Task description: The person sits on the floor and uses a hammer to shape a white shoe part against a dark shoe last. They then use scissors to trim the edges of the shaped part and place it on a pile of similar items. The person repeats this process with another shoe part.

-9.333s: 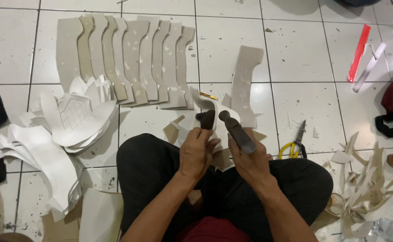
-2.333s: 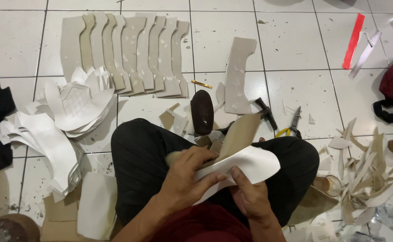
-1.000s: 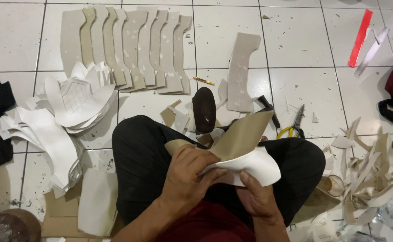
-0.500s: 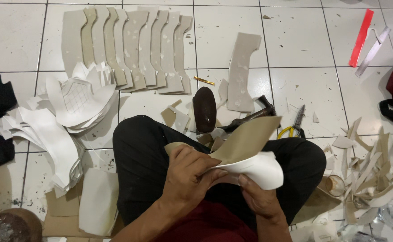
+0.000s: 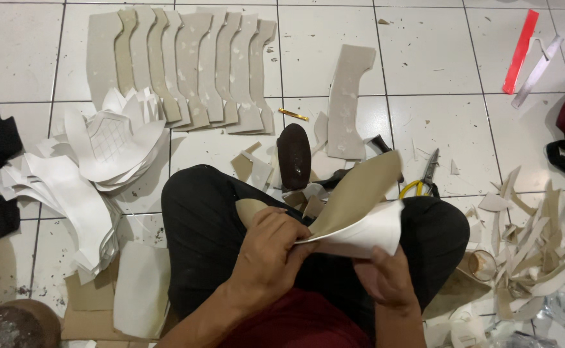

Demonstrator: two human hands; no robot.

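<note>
Sitting cross-legged on the tiled floor (image 5: 424, 58), the person pinched a white sole-shaped cutout (image 5: 366, 233) against a tan one (image 5: 358, 192) over the lap, left hand (image 5: 271, 248) closed on the near edges, right hand (image 5: 385, 278) cupping beneath. Lining up the edges seemed the step in hand. A dark shoe last (image 5: 294, 156), yellow-handled scissors (image 5: 422, 180) and scrap offcuts (image 5: 534, 245) lay close ahead and right; overlapping cut panels (image 5: 192, 64) lined the floor's far edge.

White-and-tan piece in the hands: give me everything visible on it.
The folded piece is a thin, stiff-looking sheet, white on one face and tan on the other. It is bent so a tan flap rises toward the floor tools while the white part curves below. The left hand pinches its left edge; the right hand supports it from beneath. It is held above the lap, clear of the tiles.
</note>
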